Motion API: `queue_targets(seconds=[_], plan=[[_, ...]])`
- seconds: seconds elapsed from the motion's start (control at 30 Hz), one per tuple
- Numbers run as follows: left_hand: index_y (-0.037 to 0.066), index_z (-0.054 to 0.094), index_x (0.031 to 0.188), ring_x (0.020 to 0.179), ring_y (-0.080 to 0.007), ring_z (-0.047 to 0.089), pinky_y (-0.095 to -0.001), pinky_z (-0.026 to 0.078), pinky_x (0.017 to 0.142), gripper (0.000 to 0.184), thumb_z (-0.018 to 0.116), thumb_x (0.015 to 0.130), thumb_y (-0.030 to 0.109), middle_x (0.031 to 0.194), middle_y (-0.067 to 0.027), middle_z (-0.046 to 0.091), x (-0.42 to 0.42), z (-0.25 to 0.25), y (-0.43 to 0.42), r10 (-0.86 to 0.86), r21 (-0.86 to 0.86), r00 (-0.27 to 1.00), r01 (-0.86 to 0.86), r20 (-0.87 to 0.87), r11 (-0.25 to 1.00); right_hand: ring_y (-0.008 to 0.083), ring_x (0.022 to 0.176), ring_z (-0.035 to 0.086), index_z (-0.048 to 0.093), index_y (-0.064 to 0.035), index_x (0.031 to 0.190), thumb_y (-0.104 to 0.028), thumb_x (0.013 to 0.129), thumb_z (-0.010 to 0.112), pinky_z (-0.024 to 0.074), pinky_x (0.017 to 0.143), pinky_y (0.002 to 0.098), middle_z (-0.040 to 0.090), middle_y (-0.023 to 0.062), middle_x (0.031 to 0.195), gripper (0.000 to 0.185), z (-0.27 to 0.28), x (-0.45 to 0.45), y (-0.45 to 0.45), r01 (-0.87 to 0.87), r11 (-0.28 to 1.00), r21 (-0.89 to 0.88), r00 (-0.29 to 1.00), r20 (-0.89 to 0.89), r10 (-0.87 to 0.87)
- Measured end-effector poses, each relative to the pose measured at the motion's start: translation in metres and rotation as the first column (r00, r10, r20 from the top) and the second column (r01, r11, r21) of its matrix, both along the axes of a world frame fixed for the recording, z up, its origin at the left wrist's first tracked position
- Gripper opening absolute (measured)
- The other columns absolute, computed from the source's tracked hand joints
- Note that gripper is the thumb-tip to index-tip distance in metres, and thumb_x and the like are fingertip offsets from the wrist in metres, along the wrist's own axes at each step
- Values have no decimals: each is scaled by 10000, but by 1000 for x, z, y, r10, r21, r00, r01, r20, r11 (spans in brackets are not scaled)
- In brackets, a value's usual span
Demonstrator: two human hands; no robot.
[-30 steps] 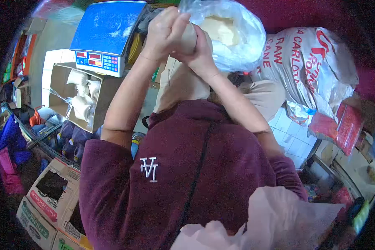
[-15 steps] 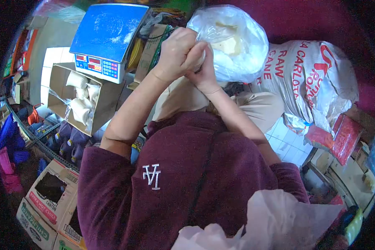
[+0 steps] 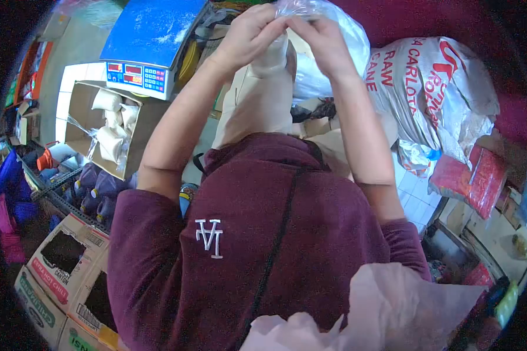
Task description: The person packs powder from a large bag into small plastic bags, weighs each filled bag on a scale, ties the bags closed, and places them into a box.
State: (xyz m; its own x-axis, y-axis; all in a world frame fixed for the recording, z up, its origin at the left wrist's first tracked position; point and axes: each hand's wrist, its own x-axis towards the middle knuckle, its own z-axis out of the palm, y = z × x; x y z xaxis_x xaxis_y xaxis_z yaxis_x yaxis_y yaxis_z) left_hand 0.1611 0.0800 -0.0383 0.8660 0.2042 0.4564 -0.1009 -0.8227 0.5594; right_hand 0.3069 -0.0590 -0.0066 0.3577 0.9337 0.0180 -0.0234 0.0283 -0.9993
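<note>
My left hand and my right hand meet at the top of the view, thumbs almost touching. Pinched between their fingers is the top of a small clear plastic bag, whose pale filled body hangs below my left hand. Its contents look whitish, but their kind is unclear. Right behind the hands stands a large clear plastic sack, partly covered by my right hand and forearm.
A blue-topped digital scale stands at upper left. Below it, a cardboard box holds several filled bags. At right lie a printed raw cane sugar sack and a red packet. Cartons stand at lower left.
My hands were clenched together around the bag's neck. They have now spread slightly apart, with my right hand moved right and up. The whole scene has shifted a little upward.
</note>
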Motion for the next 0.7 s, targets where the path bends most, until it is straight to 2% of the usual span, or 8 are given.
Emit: queue_targets(seconds=[0.03,0.07,0.1,0.23,0.3,0.37,0.5,0.7], plan=[[60,372,1339,1033,-207,519,-341,436,886,583,634,862,269,1214,-79,506,-2,5,-2,-83,40,995,85,-47,996,116,979,568,616,6,1060,-151,833,688,446,840,258,636,50,999,285,15,-2,6,0,1000,6,1000,4,0],[57,370,1339,1089,-213,500,-349,413,926,605,649,852,284,1237,-89,496,-6,28,-29,-29,-439,997,58,73,897,114,906,559,637,3,1000,-141,860,648,443,792,251,616,37,942,201,28,-5,11,-27,980,199,978,209,-16],[55,367,1339,1145,-220,482,-358,389,965,628,663,842,298,1260,-99,485,-10,42,-43,76,-811,985,82,154,580,112,833,551,658,1,940,-131,888,608,440,745,245,595,23,886,151,44,-7,16,-94,922,377,914,400,-71],[58,313,1373,1251,-229,397,-371,302,1045,768,734,777,298,1325,-112,423,-18,41,-40,91,-818,908,321,409,478,127,887,563,669,0,928,-128,877,626,440,780,255,600,49,934,145,111,-13,5,-209,906,368,786,615,-69],[64,258,1405,1296,-226,337,-375,240,1079,919,802,699,287,1379,-106,359,-22,32,-38,-27,-816,932,330,361,474,93,835,560,636,-9,891,-117,877,632,444,742,245,612,27,866,109,124,-21,8,-111,857,503,983,184,19],[57,239,1415,1306,-227,320,-369,233,1083,967,822,672,271,1396,-108,335,-23,34,-38,-36,-792,924,347,381,503,99,796,564,628,-22,899,-151,882,632,449,723,255,618,16,832,129,127,-20,8,-43,866,498,989,142,-32],[42,254,1410,1282,-218,354,-362,262,1068,949,817,668,225,1366,-104,374,-26,46,-44,-3,-847,952,275,308,455,115,802,567,616,-9,870,-161,870,630,453,723,270,615,25,834,153,87,-13,4,-130,973,191,703,710,-46],[4,409,1322,1094,-168,521,-292,402,942,749,779,698,188,1176,-88,549,-14,70,-47,45,-880,983,138,177,454,116,816,568,617,-3,880,-106,870,608,446,749,250,611,47,854,104,108,-22,0,-53,953,297,899,429,-84]])
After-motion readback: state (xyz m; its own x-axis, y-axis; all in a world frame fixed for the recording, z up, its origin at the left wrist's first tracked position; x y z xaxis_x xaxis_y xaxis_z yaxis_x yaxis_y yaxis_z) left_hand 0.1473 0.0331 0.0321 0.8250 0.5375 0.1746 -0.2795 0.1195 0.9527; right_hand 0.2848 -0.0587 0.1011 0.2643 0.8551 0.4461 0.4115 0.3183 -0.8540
